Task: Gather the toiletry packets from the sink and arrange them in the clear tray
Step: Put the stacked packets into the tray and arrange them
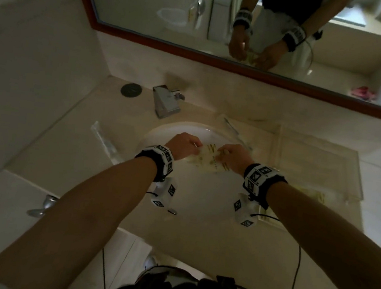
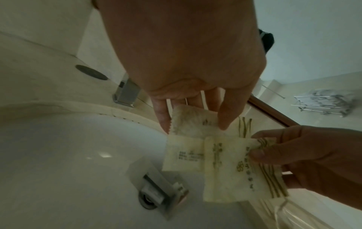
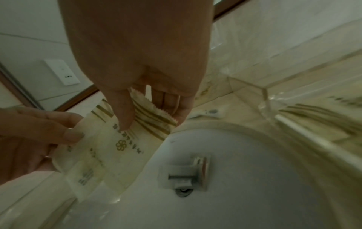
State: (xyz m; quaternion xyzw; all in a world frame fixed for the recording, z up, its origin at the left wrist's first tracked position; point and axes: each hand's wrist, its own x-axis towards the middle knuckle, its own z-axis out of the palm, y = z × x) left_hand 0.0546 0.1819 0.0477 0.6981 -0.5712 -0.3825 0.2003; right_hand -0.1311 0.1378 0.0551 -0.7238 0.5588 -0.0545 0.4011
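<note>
Several cream toiletry packets (image 1: 206,160) with gold stripes hang fanned out over the white sink (image 1: 162,131). My left hand (image 1: 196,145) pinches the upper left packet (image 2: 192,122) between thumb and fingers. My right hand (image 1: 223,151) pinches the striped ends of the other packets (image 3: 121,144). Both grips show in the wrist views, with the left hand (image 2: 194,127) above and the right hand (image 3: 152,122) on the stripes. The clear tray (image 1: 360,180) stands on the counter to the right, and one striped packet (image 1: 309,193) lies at its near end.
A small clear-wrapped item (image 2: 160,186) lies over the drain in the basin. The chrome faucet (image 1: 165,103) stands behind the sink. Long clear-wrapped items lie on the counter at left (image 1: 104,141) and beside the tray (image 1: 236,133). A mirror hangs above.
</note>
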